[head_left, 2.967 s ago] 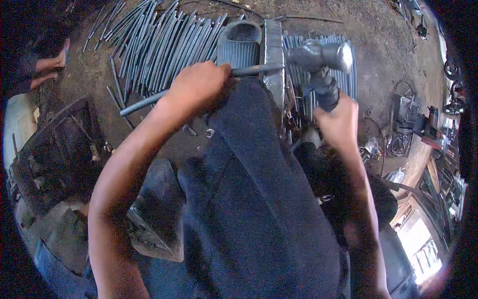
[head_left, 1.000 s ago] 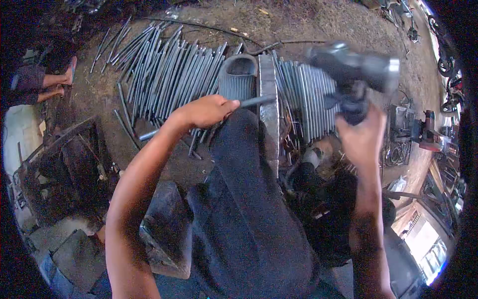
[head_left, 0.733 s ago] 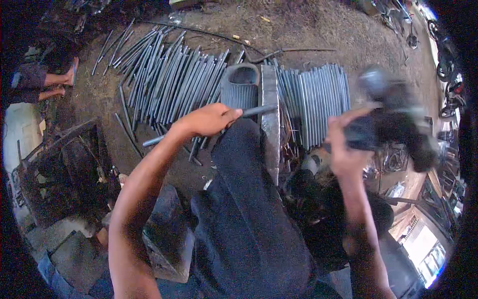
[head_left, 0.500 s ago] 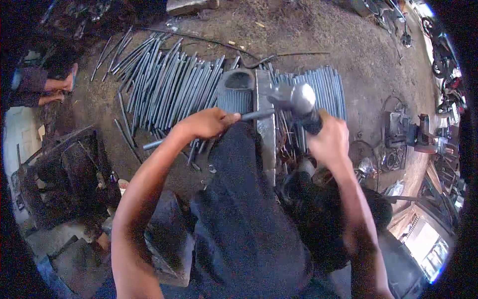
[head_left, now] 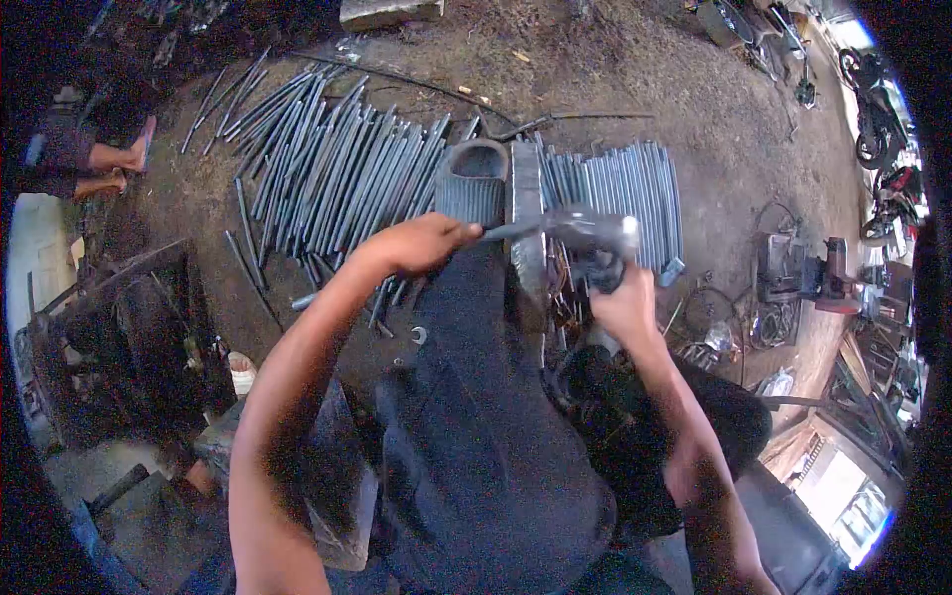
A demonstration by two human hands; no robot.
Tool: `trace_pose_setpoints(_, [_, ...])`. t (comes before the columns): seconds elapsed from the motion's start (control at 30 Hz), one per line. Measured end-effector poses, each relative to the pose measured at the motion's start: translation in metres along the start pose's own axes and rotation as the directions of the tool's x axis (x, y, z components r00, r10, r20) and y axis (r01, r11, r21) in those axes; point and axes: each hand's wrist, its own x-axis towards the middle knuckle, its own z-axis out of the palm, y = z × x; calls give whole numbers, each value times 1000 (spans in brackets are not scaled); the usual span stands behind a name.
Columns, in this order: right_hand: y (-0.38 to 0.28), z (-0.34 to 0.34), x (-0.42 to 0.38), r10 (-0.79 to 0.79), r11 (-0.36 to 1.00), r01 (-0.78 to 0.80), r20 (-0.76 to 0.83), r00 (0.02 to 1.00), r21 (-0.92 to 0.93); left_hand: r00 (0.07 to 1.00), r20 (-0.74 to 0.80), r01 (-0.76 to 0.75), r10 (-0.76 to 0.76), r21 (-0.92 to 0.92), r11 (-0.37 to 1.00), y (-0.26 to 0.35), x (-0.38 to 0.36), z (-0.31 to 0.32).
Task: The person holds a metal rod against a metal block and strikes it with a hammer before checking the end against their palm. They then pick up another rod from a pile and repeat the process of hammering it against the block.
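My left hand (head_left: 431, 245) is closed around a grey metal rod (head_left: 508, 230), whose far end lies across a narrow steel block (head_left: 529, 203). In my right hand (head_left: 627, 305) is a hammer (head_left: 593, 234), its dark handle gripped in closed fingers. The hammer head is blurred and low over the block, overlapping the rod's end in this view. Just left of the block is a grey ribbed slide sandal (head_left: 474, 193) at the end of my dark trouser leg (head_left: 476, 397).
Many metal rods (head_left: 342, 178) lie on the dirt floor to the left, and a neater row of rods (head_left: 635, 193) lies right of the block. Another person's feet (head_left: 124, 164) show at far left. A bench grinder (head_left: 838, 278) and motorcycles (head_left: 873, 119) stand on the right.
The hammer has come down from above the block, its head turning sideways towards the rod. My right hand has moved lower and slightly left; my left hand stays nearly in place.
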Motion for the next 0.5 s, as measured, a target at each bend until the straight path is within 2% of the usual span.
trace_pose_setpoints(0.07, [9,-6,8,214,964,-214,-18,977,-158,1000,-2,7,-7,-8,1000,11,-1,-7])
trace_pose_setpoints(0.1, [4,-24,22,235,965,-230,28,972,-127,999,20,40,-39,-38,998,14,-9,0])
trace_pose_setpoints(0.13, [-13,-43,32,163,982,-163,-10,987,-91,998,57,42,-40,-31,999,12,-11,9])
trace_pose_setpoints(0.17, [-31,-65,40,171,981,-174,-44,984,-81,996,64,55,-59,69,996,13,-5,3])
trace_pose_setpoints(0.2, [-15,-70,44,-20,996,1,-215,976,-86,995,47,79,-87,158,984,14,-1,-5])
trace_pose_setpoints(0.23, [-45,-95,47,36,986,-1,-203,979,168,994,49,85,-93,153,985,17,-7,-6])
trace_pose_setpoints(0.27, [-41,-101,42,-103,994,79,-423,900,-74,991,55,115,-121,109,987,24,-14,-7])
trace_pose_setpoints(0.3, [-54,-105,36,64,895,152,-459,886,419,988,50,140,-143,67,988,28,-17,-11])
trace_pose_setpoints(0.33, [-73,-116,37,121,871,123,-451,884,476,989,-7,150,-150,118,982,17,-14,-9])
trace_pose_setpoints(0.37, [-86,-124,38,88,900,127,-458,885,418,988,-8,152,-152,109,982,9,-12,-4])
trace_pose_setpoints(0.43, [-94,-111,38,-7,702,328,-454,891,632,975,-152,180,-165,85,980,-9,-7,6])
trace_pose_setpoints(0.47, [-80,-90,33,-8,705,324,-450,893,631,975,-149,180,-166,80,981,-7,-8,6])
trace_pose_setpoints(0.5, [-49,-53,22,-89,851,308,-462,882,424,981,-98,172,-166,54,984,-1,-10,2])
